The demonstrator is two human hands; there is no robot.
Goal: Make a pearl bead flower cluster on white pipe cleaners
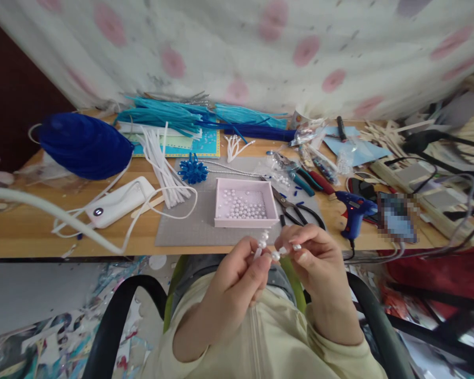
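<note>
My left hand (243, 279) is closed in a pinch on a white pipe cleaner (257, 253) strung with several pearl beads (263, 242). Close beside it, my right hand (314, 258) pinches a single pearl bead (296, 247) between thumb and fingertips. Between the two hands another pearl shows near the left thumb, along with a short white piece. Both hands are held in front of the table edge, over my lap. Just beyond them, a pale pink box (245, 223) holds many loose pearl beads (247, 210).
On the grey cutting mat (181, 226) lie a blue beaded flower (193, 169), black-handled scissors (296, 210) and pliers (304, 179). A blue glue gun (353, 213) stands at right. White pipe cleaners (161, 163) and a white power bank (120, 202) lie left, with cables looping around.
</note>
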